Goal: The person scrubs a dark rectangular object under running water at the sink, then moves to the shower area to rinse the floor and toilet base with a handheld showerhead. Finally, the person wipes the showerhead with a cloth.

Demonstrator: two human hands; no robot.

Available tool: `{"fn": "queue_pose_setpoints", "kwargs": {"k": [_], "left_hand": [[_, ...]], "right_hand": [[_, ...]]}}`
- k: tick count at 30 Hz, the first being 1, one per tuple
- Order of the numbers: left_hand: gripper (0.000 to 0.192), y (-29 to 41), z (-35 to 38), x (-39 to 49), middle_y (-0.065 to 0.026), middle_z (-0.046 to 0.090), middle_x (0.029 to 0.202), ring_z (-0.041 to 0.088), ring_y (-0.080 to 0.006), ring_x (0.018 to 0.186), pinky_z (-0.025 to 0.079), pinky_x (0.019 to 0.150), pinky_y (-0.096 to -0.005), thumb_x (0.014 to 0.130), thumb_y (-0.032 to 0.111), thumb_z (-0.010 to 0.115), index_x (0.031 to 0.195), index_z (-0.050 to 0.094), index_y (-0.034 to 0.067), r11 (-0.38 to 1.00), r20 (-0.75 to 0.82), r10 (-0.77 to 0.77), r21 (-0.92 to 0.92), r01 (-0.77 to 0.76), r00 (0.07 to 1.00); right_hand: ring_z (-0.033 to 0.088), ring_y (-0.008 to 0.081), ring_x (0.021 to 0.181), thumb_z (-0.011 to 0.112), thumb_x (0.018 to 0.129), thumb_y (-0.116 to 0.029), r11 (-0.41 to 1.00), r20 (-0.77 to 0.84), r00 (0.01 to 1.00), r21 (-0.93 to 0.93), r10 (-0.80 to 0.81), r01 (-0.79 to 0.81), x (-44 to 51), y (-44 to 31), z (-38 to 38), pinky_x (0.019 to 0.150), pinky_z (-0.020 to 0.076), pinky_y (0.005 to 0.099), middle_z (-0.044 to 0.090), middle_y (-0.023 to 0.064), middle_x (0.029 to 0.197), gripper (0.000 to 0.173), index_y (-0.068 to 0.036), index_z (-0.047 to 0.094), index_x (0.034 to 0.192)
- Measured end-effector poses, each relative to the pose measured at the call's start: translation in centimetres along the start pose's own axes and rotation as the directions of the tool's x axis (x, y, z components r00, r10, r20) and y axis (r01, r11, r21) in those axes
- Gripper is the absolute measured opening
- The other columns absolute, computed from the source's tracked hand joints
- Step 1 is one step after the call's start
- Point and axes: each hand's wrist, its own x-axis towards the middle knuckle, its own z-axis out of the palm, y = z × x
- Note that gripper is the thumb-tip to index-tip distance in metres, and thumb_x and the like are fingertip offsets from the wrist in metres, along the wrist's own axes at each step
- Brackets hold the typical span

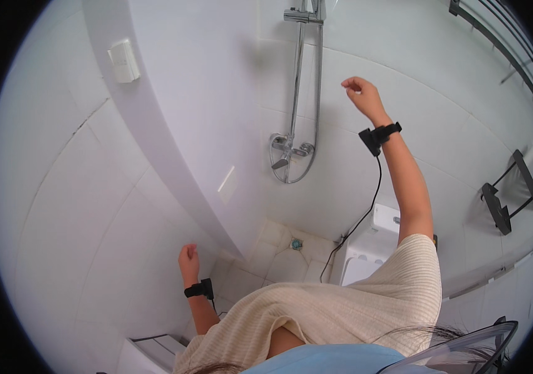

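My right hand [363, 97] is raised at the end of an outstretched arm, in front of the white tiled wall [369, 70]. Its fingers curl in towards the thumb, and I see nothing in them. To its left is the chrome shower set, with its riser rail [297, 79], hose [318, 84] and mixer tap [286, 152]; the hand looks apart from them. Lower on the left, my left hand [189, 262] is held as a loose fist by the wall, with nothing visible in it. A black strapped device sits on the right wrist [379, 135] and another on the left wrist [199, 288].
A white toilet [384, 219] stands below my right arm, with a black cable [370, 210] hanging before it. The tiled floor has a drain [296, 244]. Dark racks [497, 210] are on the right wall. A white switch [124, 61] is on the left wall.
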Motion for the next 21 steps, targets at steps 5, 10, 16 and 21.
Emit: {"fn": "queue_pose_setpoints", "kwargs": {"k": [5, 10, 16, 21], "left_hand": [[0.014, -1.2, 0.3, -0.1, -0.0067, 0.068, 0.097, 0.064, -0.0145, 0.090, 0.049, 0.083, -0.0278, 0.092, 0.001, 0.057, 0.104, 0.063, 0.001, 0.999, -0.014, -0.014, -0.031, 0.013, 1.000], [0.019, -2.0, 0.3, -0.5, -0.0082, 0.068, 0.099, 0.065, -0.0159, 0.091, 0.050, 0.083, -0.0283, 0.087, -0.006, 0.055, 0.103, 0.063, 0.000, 0.989, -0.032, -0.051, -0.142, 0.046, 0.998], [0.019, -2.6, 0.3, -0.7, -0.0083, 0.068, 0.098, 0.065, -0.0161, 0.091, 0.049, 0.084, -0.0282, 0.088, -0.005, 0.055, 0.104, 0.063, 0.000, 0.989, -0.072, -0.100, -0.114, 0.092, 0.992], [0.018, -3.0, 0.2, -1.1, -0.0072, 0.068, 0.096, 0.063, -0.0158, 0.088, 0.049, 0.083, -0.0292, 0.088, -0.003, 0.056, 0.104, 0.063, 0.001, 0.993, -0.096, -0.084, -0.086, 0.076, 0.992]], "right_hand": [[0.066, 0.0187, 0.089, 0.059, 0.083, -0.005, 0.999, -0.027, 0.999, -0.036, -0.041, 0.040, 6.0, -1.5, -0.5, 0.082, 0.0520, 0.0309, 0.072, 0.0091, 0.097, 0.021, -0.002, 0.069, 0.102], [0.066, 0.0205, 0.091, 0.060, 0.083, -0.007, 0.991, -0.053, 0.996, -0.109, -0.078, 0.072, 10.8, -2.4, -0.4, 0.084, 0.0520, 0.0317, 0.072, 0.0092, 0.098, 0.022, -0.003, 0.069, 0.102], [0.067, 0.0227, 0.092, 0.064, 0.084, -0.013, 0.971, -0.087, 0.982, -0.187, -0.170, 0.152, 15.5, -3.2, 0.3, 0.084, 0.0526, 0.0330, 0.071, 0.0096, 0.100, 0.022, -0.004, 0.069, 0.104], [0.066, 0.0239, 0.097, 0.071, 0.084, -0.025, 0.943, -0.121, 0.970, -0.286, -0.212, 0.170, 18.1, -4.5, 1.1, 0.085, 0.0520, 0.0342, 0.069, 0.0117, 0.106, 0.037, -0.003, 0.065, 0.112]]}}
